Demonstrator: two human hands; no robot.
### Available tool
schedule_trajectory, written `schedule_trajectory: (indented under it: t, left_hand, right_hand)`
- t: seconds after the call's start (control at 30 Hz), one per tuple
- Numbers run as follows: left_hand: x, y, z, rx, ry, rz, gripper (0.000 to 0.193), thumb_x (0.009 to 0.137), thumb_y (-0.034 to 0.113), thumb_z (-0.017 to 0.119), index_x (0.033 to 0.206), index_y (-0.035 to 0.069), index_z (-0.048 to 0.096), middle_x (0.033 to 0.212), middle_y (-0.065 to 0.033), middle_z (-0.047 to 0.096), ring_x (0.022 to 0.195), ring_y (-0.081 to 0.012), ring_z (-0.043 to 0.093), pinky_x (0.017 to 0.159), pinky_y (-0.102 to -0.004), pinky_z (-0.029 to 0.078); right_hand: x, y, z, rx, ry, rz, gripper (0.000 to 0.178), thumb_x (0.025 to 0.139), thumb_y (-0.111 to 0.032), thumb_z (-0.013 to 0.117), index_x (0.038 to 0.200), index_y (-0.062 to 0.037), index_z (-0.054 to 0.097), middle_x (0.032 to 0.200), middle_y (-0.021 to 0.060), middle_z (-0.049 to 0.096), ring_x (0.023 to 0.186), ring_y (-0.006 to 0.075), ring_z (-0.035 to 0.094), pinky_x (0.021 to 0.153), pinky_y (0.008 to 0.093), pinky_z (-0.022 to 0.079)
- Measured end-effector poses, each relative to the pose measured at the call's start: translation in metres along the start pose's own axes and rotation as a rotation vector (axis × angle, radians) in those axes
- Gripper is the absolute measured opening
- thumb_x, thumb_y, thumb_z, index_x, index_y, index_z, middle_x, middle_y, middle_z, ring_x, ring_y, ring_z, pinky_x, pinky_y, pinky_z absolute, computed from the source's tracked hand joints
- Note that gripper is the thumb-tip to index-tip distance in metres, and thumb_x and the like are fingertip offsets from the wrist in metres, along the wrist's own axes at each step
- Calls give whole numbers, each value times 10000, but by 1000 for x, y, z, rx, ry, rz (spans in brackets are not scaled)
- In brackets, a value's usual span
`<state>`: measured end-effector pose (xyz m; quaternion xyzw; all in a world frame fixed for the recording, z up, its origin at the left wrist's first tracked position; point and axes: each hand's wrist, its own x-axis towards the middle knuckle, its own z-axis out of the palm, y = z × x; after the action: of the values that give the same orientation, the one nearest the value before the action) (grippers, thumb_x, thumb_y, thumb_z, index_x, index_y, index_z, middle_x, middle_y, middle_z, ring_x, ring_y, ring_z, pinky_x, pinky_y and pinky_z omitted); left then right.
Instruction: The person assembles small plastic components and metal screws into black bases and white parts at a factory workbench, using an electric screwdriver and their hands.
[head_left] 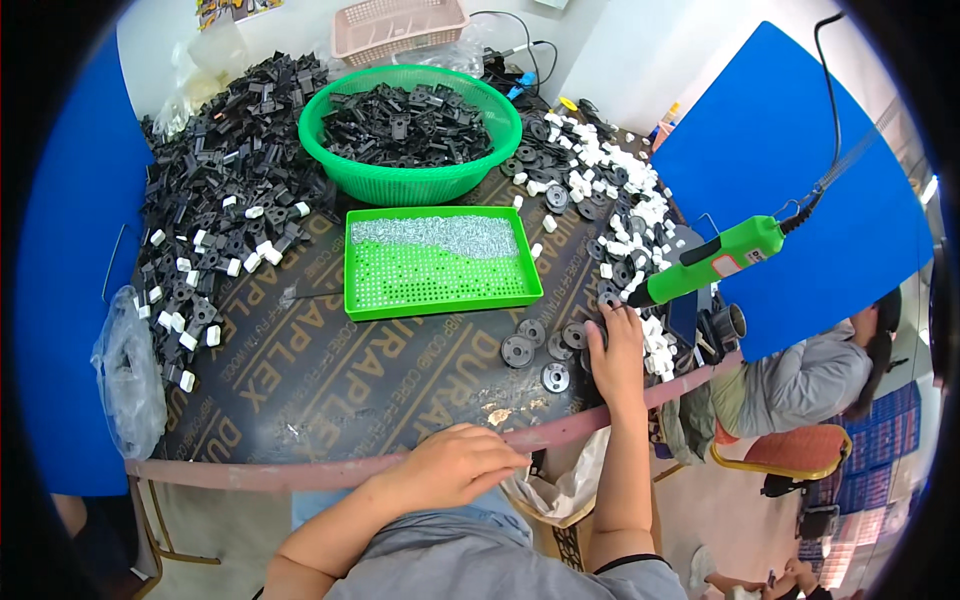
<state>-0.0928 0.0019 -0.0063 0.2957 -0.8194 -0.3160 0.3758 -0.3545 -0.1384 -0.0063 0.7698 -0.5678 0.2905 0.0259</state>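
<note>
Dark discs [517, 350] lay between table edge [300, 474], where left hand [460, 465] rested, loosely bent, and right corner of green tray [445, 307]. Moving room: patterned tabletop [410, 375], tray's near side. Right of tray: right hand [617, 352], fingers together; both grips indeterminable. Tray held silvery pieces [450, 236]; green basket [410, 184], beyond, held black parts [405, 125].

Bright, largely even indoor light, with soft shadows. A small white light [928, 188] glares between 2 and 3 o'clock; the wall [640, 60] at 1 o'clock nearly washes out; a pale sheen marks the tabletop [330, 415] at 8 o'clock, and the discs [516, 349] between 4 and 5 o'clock carry faint highlights. Vignetting blackens the corners; the table edge [340, 474] bows at 7 o'clock (a fisheye effect); the red chair [790, 455] at 4 o'clock appears soft.
</note>
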Motion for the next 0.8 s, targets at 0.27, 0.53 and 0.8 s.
schedule_trajectory:
  t: [0.27, 0.53, 0.8]
  left_hand:
    - [-16, -3, 0, -40, 92, -32, 237, 897, 148, 668, 1131, 125, 695, 1042, -47, 697, 1016, -248, 645, 884, -387, 505]
    - [-71, 13, -116, 596, 563, -178, 243, 892, 181, 671, 1112, 80, 673, 1065, -90, 671, 1045, -308, 625, 891, -423, 492]
    - [-155, -42, -253, 1105, 600, -996, 857, 828, 563, 696, 1455, 52, 410, 1445, -253, 420, 1361, -405, 360, 1129, -502, 283]
  right_hand:
    - [-4, -10, 16, 32, 155, 10, 243, 969, -164, 555, 1140, -14, 641, 1105, 198, 663, 1079, 391, 582, 996, 472, 410]
    - [-5, 16, 17, 192, -30, 91, 398, 1055, -265, 405, 1196, 23, 641, 1097, 218, 687, 1083, 366, 605, 995, 425, 405]
    - [-6, -11, 16, 201, 17, -57, 350, 1045, -233, 451, 1216, -11, 659, 1351, 223, 577, 1145, 335, 575, 997, 399, 405]
